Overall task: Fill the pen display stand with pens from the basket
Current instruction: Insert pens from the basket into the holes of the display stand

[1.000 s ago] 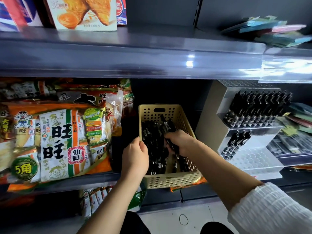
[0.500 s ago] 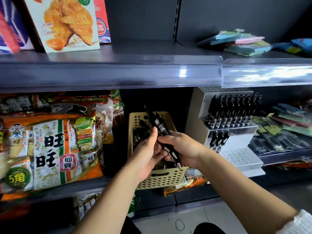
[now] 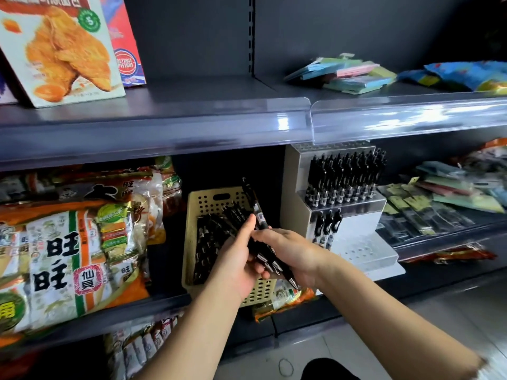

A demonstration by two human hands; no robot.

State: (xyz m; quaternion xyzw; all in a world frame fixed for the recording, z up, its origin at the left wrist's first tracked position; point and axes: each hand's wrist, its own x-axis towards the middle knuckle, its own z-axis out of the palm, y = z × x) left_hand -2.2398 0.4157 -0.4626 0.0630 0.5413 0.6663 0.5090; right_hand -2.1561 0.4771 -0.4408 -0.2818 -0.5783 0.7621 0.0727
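The white tiered pen display stand [image 3: 362, 250], lower tiers mostly bare, stands right of the beige perforated plastic basket [image 3: 208, 198]. Lifted out of it since a second ago, the right hand [image 3: 290, 253] and left hand [image 3: 233, 267] curl their grip round a bundle of black pens [image 3: 260, 218] above it.

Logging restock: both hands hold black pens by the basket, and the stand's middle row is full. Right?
No: the head view shows only three pens in the middle row of the pen display stand. The left hand and right hand hold black pens by the basket.
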